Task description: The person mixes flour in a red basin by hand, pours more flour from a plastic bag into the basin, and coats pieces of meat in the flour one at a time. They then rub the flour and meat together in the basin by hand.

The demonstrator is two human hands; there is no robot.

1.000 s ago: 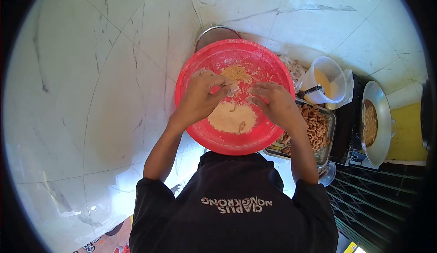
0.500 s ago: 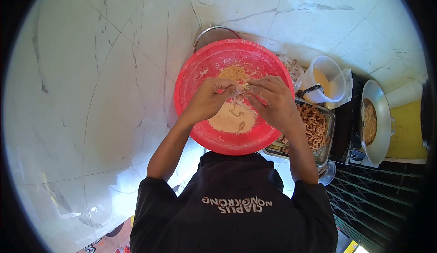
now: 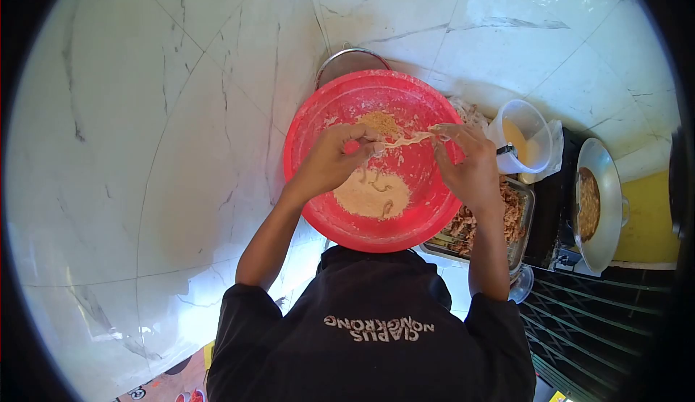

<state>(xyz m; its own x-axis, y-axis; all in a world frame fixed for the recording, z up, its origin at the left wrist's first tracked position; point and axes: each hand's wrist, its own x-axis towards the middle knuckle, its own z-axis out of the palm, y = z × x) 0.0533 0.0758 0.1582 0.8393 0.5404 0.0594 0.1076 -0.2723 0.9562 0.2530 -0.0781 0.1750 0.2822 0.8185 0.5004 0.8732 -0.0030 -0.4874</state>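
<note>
A pale, flour-dusted strip (image 3: 407, 141) is drawn out lengthwise between my two hands, over a red basin (image 3: 427, 206). My left hand (image 3: 334, 157) pinches one end between thumb and fingers. At the other end, the fingertips of my right hand (image 3: 467, 159) are closed on it. Below them in the basin lies a heap of pale flour (image 3: 362, 196) with a few small strips on top. A yellower, crumbly patch (image 3: 381, 123) sits farther back in the basin.
Right of the basin is a metal tray (image 3: 531, 217) of brown strips (image 3: 512, 214). Behind it stands a clear plastic tub (image 3: 539, 123) with yellowish liquid. Farther right, a wide pan (image 3: 607, 206) holds bubbling brown contents. Marbled tile walls (image 3: 203, 112) rise at left and back.
My hands have moved apart, the right one going right, and the strip now shows stretched between them. The whole view has shifted slightly.
</note>
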